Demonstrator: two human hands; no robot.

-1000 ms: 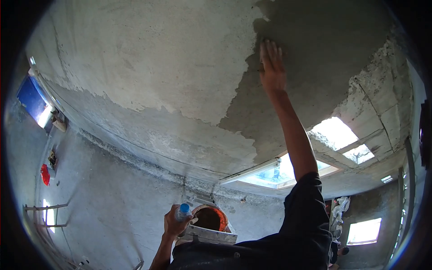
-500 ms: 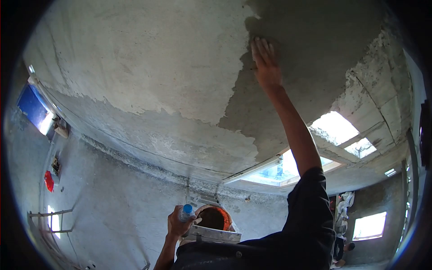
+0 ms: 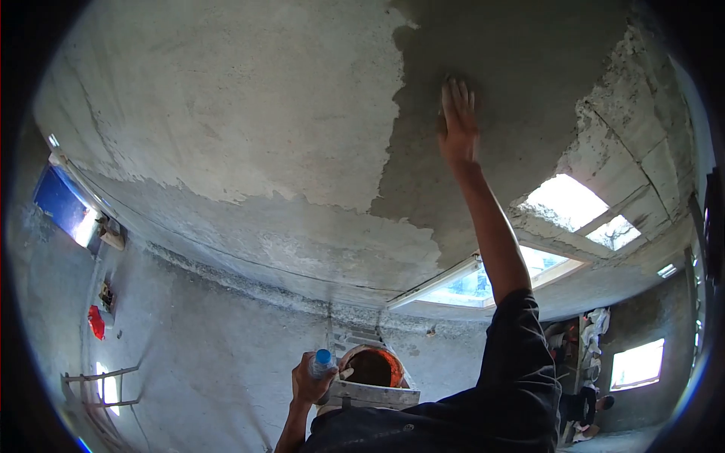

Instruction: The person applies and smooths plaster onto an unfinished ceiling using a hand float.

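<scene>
My right hand is raised against the dark, damp-looking plaster of the wall, its fingers stretched out and nothing visible in it. A lighter, dry-looking stretch of plaster borders it on the left. Down at the bottom centre, my left hand is wrapped round a clear bottle with a blue cap. Right beside that hand stands an orange-rimmed bucket with dark contents, behind a wooden board.
A window lies below my right arm, with bright openings to its right. Another person is at the lower right. A ladder-like frame and a red object are at the left.
My right hand has moved slightly right and down across the dark plaster. My left hand still holds the bottle. The whole view has shifted a little.
</scene>
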